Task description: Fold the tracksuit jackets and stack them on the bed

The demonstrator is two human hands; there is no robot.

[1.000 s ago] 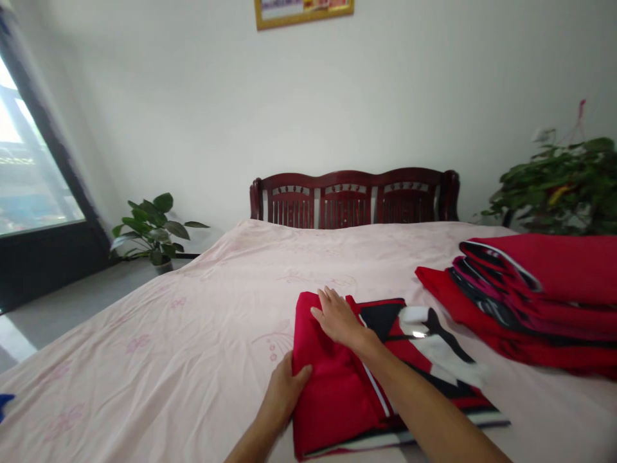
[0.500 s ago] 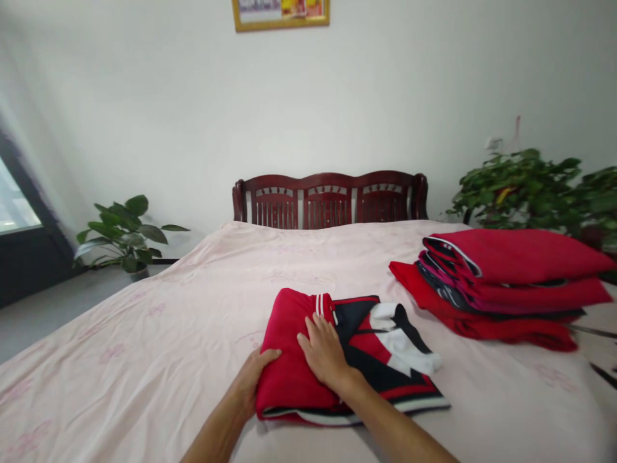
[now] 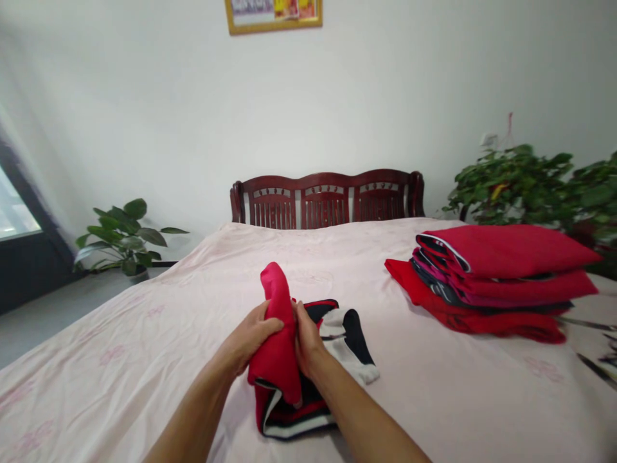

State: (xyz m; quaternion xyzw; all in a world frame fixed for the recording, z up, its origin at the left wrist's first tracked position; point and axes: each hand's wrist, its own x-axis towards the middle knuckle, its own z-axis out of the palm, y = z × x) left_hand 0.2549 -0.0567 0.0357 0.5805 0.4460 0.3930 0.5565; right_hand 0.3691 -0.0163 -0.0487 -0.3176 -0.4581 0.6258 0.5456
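Note:
A partly folded red jacket (image 3: 276, 360) with navy and white panels lies on the pink flowered bedsheet (image 3: 144, 360). Its red part is bunched up off the sheet between my hands. My left hand (image 3: 251, 337) grips this raised fold from the left, thumb on top. On the other side my right hand (image 3: 306, 341) presses against the fold, its fingers partly hidden by the cloth. To the right of that hand the white-and-navy collar end lies flat. At the near side, the navy hem with a white stripe shows under the fold.
A stack of folded red, magenta and navy clothes (image 3: 501, 283) sits on the bed to the right. Beyond the bed stands a dark red wooden headboard (image 3: 328, 200). Potted plants are at the left (image 3: 128, 235) and right (image 3: 525, 193).
Both hands have lifted the red part from lying flat into an upright fold. My right hand has moved from on top of the jacket to the fold's right side, and the collar end has shifted left.

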